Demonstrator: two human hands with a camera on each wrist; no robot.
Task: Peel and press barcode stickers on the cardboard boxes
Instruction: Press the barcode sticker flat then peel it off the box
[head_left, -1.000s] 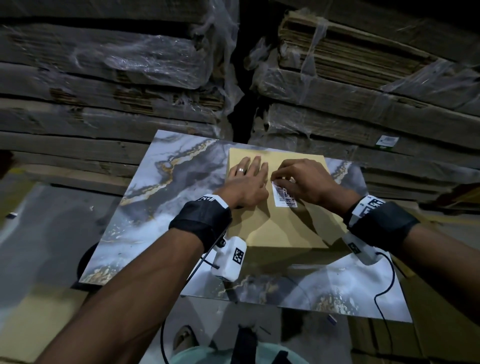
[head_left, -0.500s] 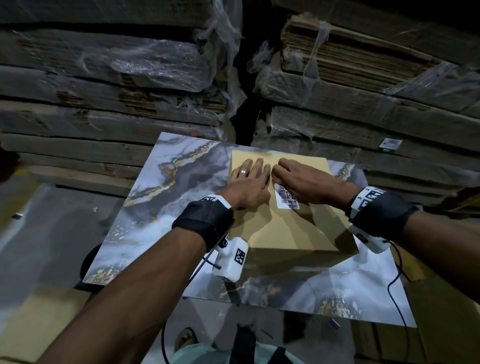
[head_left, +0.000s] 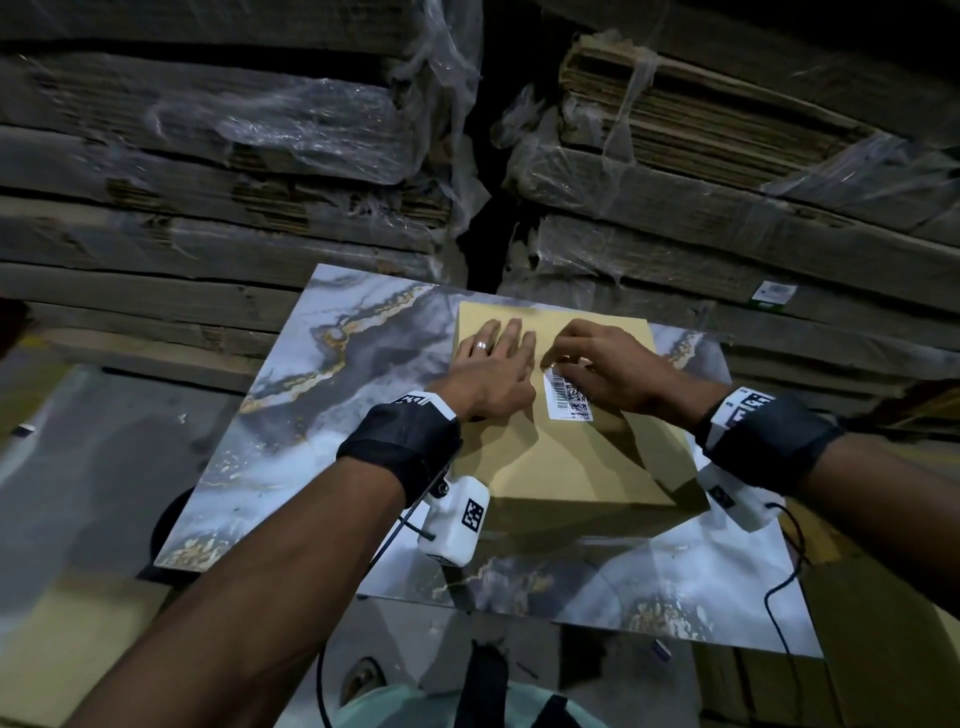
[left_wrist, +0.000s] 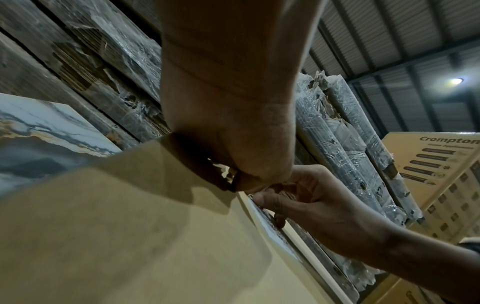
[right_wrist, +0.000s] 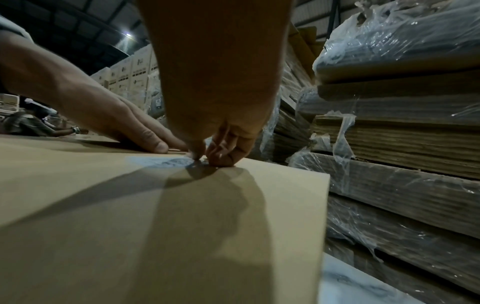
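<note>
From the head view, the left hand (head_left: 493, 374) lies flat, fingers straight, pinning the flat tan cardboard box (head_left: 571, 457) to the marbled grey-white tabletop (head_left: 311, 415) (presumably against sliding); the right wrist view shows the right hand (right_wrist: 221, 148), fingers curled, pressing the white barcode sticker (right_wrist: 166, 161) onto it

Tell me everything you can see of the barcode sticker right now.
The sticker is a small white rectangle, paper by the look, printed with a black barcode and a denser code block. It lies on top of the tan box, long side running away from the person. Its near part looks flat. The right hand covers its far end, fingers curled down onto it; whether that end is stuck is hidden. The left hand rests flat on the box just beside it.
</note>
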